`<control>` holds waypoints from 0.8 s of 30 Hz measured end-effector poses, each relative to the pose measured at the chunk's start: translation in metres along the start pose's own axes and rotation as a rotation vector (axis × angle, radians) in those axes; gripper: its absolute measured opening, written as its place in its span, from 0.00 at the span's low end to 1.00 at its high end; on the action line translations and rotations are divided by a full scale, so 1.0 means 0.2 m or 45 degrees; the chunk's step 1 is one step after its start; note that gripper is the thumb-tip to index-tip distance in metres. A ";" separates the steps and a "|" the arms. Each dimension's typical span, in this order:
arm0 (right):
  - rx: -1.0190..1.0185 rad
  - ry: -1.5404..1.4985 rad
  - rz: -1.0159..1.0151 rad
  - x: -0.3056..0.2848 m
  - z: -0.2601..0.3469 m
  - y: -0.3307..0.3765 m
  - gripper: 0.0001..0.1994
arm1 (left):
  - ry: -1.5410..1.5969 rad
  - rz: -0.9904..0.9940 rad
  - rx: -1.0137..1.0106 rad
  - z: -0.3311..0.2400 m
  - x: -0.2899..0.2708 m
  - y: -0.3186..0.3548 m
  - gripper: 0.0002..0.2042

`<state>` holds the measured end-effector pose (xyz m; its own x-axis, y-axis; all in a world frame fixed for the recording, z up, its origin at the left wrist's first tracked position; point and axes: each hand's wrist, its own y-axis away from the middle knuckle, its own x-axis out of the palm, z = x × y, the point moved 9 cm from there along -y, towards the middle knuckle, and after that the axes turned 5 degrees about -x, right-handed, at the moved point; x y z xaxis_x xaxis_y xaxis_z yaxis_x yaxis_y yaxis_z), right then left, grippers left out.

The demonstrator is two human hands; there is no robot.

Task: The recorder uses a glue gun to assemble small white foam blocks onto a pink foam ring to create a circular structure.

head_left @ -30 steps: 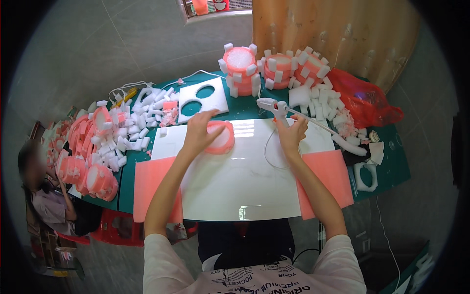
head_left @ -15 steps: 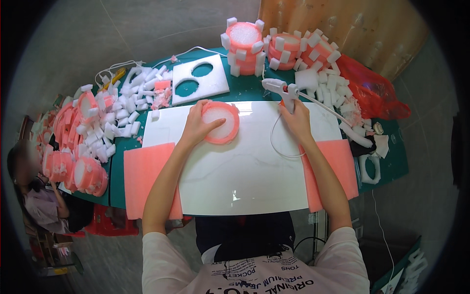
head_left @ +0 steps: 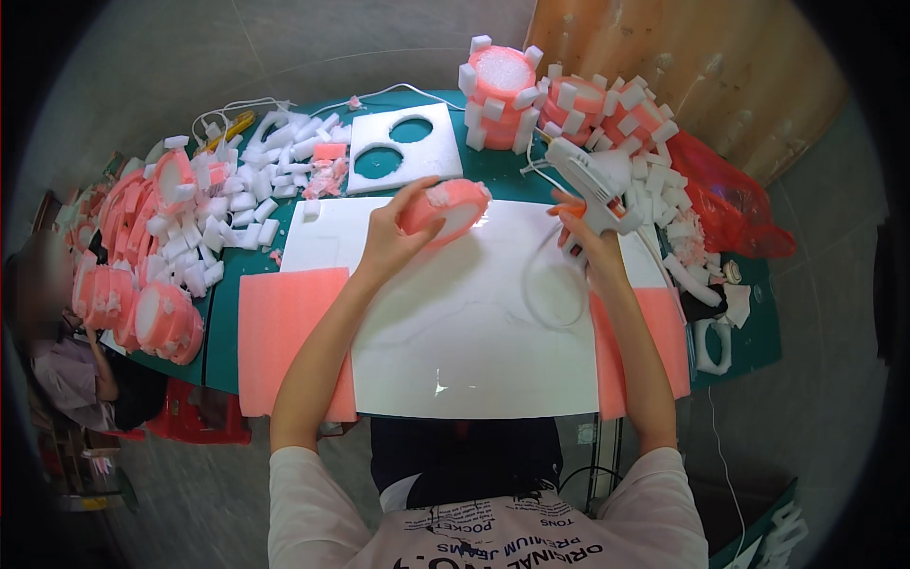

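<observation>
My left hand [head_left: 389,242] grips a round pink foam disc [head_left: 445,207] with a white foam core, lifted and tilted above the white board [head_left: 455,322]. My right hand [head_left: 590,242] holds a white glue gun [head_left: 592,180] by its handle, nozzle pointing left and away, a hand's width right of the disc. The gun's thin cord loops over the board below my right wrist.
A pile of small white foam blocks [head_left: 227,209] and pink foam rings [head_left: 142,294] fills the left of the green table [head_left: 223,332]. Finished pink discs studded with white blocks [head_left: 559,95] stand at the back. A white foam sheet with two round holes [head_left: 403,147] lies behind the board. A person sits at far left.
My left hand has lifted the pink disc off the board and tilted it. My right hand has picked the glue gun up and raised it.
</observation>
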<state>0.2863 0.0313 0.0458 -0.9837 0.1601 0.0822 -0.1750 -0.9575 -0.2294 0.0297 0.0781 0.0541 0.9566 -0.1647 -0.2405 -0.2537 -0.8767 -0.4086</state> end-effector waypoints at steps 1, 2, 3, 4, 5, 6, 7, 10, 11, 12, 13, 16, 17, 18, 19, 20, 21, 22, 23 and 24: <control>-0.002 0.003 0.006 0.01 0.01 0.02 0.13 | -0.128 0.033 -0.006 0.00 0.02 0.01 0.26; 0.067 -0.007 0.097 0.04 0.00 0.04 0.12 | -0.254 0.068 -0.015 0.01 0.05 0.02 0.24; 0.136 -0.018 0.189 0.07 -0.02 0.06 0.10 | -0.264 0.100 -0.015 0.02 0.07 0.02 0.23; 0.136 -0.015 0.192 0.08 -0.03 0.06 0.10 | -0.261 0.096 -0.016 0.02 0.07 0.02 0.23; 0.003 0.041 0.264 0.12 -0.02 0.06 0.09 | -0.254 0.127 -0.047 0.02 0.09 0.02 0.22; -0.130 0.096 0.335 0.16 0.01 0.07 0.09 | -0.247 0.158 -0.079 0.03 0.10 0.02 0.22; -0.133 0.072 0.361 0.18 0.01 0.08 0.08 | -0.245 0.158 -0.079 0.03 0.10 0.02 0.22; -0.084 0.214 0.448 0.20 -0.01 0.11 0.07 | -0.276 0.137 -0.069 0.02 0.09 0.03 0.20; -0.082 0.299 0.441 0.20 -0.01 0.12 0.07 | -0.294 0.121 -0.070 0.02 0.08 0.03 0.20; -0.082 0.299 0.443 0.21 0.01 0.14 0.07 | -0.312 0.105 -0.071 0.03 0.08 0.03 0.20; -0.046 0.265 0.461 0.23 0.02 0.16 0.07 | -0.313 0.103 -0.072 0.03 0.07 0.03 0.20; 0.010 0.244 0.476 0.24 -0.03 0.17 0.10 | -0.332 0.118 0.003 0.01 0.10 0.03 0.20; 0.028 0.255 0.479 0.24 -0.04 0.17 0.12 | -0.313 0.140 0.003 -0.02 0.11 0.03 0.20; 0.031 0.257 0.474 0.23 -0.04 0.18 0.12 | -0.294 0.163 0.002 -0.03 0.12 0.03 0.20; 0.063 0.274 0.462 0.22 -0.06 0.18 0.15 | -0.290 0.168 0.002 -0.02 0.13 0.03 0.20; 0.094 0.287 0.455 0.22 -0.07 0.18 0.17 | -0.306 0.158 -0.003 -0.01 0.12 0.03 0.20; 0.096 0.286 0.454 0.22 -0.07 0.18 0.17 | -0.322 0.149 -0.008 0.00 0.12 0.03 0.20; 0.115 0.335 0.422 0.20 -0.08 0.18 0.17 | -0.321 0.151 -0.008 0.00 0.12 0.03 0.20; 0.135 0.380 0.393 0.20 -0.09 0.18 0.16 | -0.331 0.149 -0.010 0.00 0.12 0.03 0.20; 0.137 0.376 0.393 0.20 -0.09 0.18 0.16 | -0.341 0.147 -0.011 0.00 0.11 0.03 0.19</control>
<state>0.2397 0.0078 0.0232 -0.9617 -0.0910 -0.2586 0.1194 -0.9882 -0.0964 0.0491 0.0691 0.0458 0.8494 -0.1393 -0.5091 -0.3561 -0.8632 -0.3580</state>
